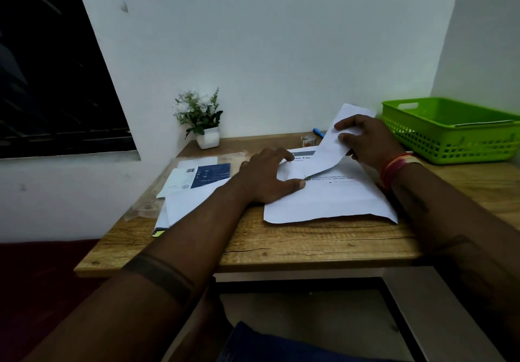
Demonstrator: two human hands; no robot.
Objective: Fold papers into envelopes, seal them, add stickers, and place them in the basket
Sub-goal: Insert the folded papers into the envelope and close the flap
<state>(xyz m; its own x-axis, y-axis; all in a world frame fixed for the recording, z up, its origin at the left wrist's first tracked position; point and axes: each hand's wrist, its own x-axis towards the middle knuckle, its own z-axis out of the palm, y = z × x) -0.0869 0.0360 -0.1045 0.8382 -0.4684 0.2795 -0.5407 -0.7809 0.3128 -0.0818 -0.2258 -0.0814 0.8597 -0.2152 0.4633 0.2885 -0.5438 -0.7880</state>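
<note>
A person sits at a wooden counter set into a corner of white walls. A printed sheet of paper lies flat on it in front of them, with its far right corner lifted and bent over toward the middle. The left hand rests on the left part of the sheet, fingers spread and fairly straight, the thumb pressing at the start of the fold line. The right hand pinches the raised flap between thumb and curled fingers and holds it up, clear of the rest of the sheet. A red and orange band circles the right wrist.

At the far right of the counter stands a green basket with slotted walls and a cut-out handle. A pale flat edge shows inside it near the right side, apparently a sheet or an envelope; which one cannot be told.

To the left of the sheet lies a loose stack of papers, with a dark blue printed card bearing a barcode on top of it. A small white pot of white flowers stands in the far left corner against the wall. Behind the sheet, near the wall, are a small clear jar and a blue pen, just beside each other. A dark window fills the left wall.
</note>
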